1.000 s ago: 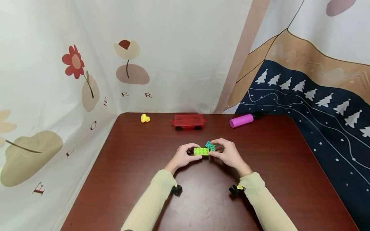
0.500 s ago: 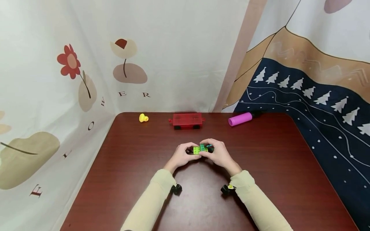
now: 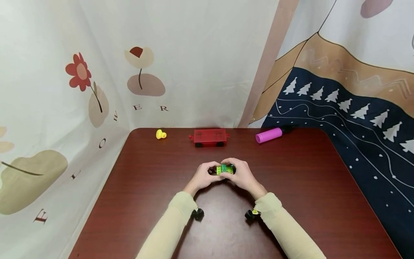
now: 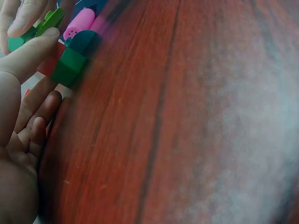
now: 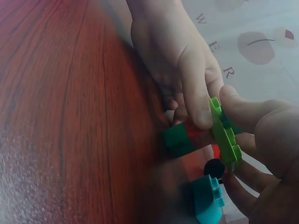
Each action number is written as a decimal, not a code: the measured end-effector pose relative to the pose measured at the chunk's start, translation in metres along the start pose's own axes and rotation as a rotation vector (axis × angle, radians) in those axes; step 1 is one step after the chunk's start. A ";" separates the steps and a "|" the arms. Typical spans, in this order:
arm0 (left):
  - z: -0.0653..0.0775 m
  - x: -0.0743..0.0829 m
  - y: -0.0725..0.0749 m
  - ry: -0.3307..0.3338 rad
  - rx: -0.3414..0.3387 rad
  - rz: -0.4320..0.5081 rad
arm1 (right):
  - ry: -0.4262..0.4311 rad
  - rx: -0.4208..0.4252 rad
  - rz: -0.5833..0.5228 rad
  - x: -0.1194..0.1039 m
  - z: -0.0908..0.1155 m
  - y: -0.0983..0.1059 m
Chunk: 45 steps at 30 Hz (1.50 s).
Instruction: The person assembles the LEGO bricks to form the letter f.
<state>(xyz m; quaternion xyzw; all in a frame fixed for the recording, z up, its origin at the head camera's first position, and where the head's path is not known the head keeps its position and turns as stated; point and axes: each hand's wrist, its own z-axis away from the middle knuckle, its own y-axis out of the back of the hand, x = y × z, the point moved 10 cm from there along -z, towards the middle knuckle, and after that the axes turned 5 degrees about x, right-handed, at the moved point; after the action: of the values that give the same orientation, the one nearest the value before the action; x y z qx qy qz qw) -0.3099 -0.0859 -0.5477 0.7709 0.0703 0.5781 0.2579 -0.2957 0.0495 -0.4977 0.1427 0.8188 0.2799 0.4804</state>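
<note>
In front of me my left hand (image 3: pixel 203 176) grips the left end of a lime-green building brick (image 3: pixel 218 171), its thumb along the near side. My right hand (image 3: pixel 242 175) pinches a small dark green brick (image 3: pixel 224 167) at the top of the lime-green one. Beneath the lime-green brick, the right wrist view shows a red brick (image 5: pixel 192 133) and a green block (image 5: pixel 176 141). Close by, low at the table, sits a teal brick (image 5: pixel 205 199) with studs. The right fingers partly hide the dark green brick.
A red wheeled wagon (image 3: pixel 211 137) stands at the table's far edge. To its left lies a yellow piece (image 3: pixel 161 134), to its right a pink cylinder (image 3: pixel 269 135) with a dark end. Printed curtains (image 3: pixel 200 64) hang behind the brown table (image 3: pixel 155 187).
My right hand has moved left with the dark green brick, from beside the lime-green brick to its top. My left hand has stayed nearly still on the lime-green brick.
</note>
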 end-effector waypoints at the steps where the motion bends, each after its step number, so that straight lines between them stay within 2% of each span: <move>1: 0.000 0.000 0.000 0.001 0.001 -0.001 | 0.010 -0.002 0.001 -0.001 0.000 0.000; 8: 0.002 -0.003 -0.002 0.031 0.006 0.023 | 0.069 0.009 -0.007 -0.004 0.004 0.001; 16: 0.000 0.000 -0.002 0.013 -0.004 0.018 | 0.179 0.050 -0.001 -0.014 0.004 0.001; 20: -0.001 -0.001 -0.003 0.025 -0.014 0.022 | 0.202 0.051 0.004 -0.016 0.003 0.002; 24: -0.001 -0.004 -0.003 0.044 -0.016 0.049 | 0.169 0.036 0.004 -0.013 0.002 0.002; 29: 0.002 -0.007 -0.003 0.066 -0.016 0.101 | 0.055 0.005 0.000 -0.004 0.003 0.001; 31: 0.003 -0.007 -0.003 0.067 -0.020 0.113 | 0.034 -0.012 0.010 -0.003 0.004 0.000; 40: 0.003 -0.004 -0.003 0.035 -0.016 0.092 | 0.083 -0.067 0.047 -0.007 0.000 0.005; 45: 0.004 -0.005 -0.002 0.055 -0.004 0.052 | 0.041 -0.017 0.040 0.003 -0.003 0.020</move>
<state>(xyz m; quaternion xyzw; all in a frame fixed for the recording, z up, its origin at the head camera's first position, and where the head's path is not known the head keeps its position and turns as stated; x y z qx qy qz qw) -0.3073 -0.0878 -0.5535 0.7556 0.0563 0.6059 0.2425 -0.3002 0.0661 -0.4868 0.1490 0.8232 0.2993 0.4589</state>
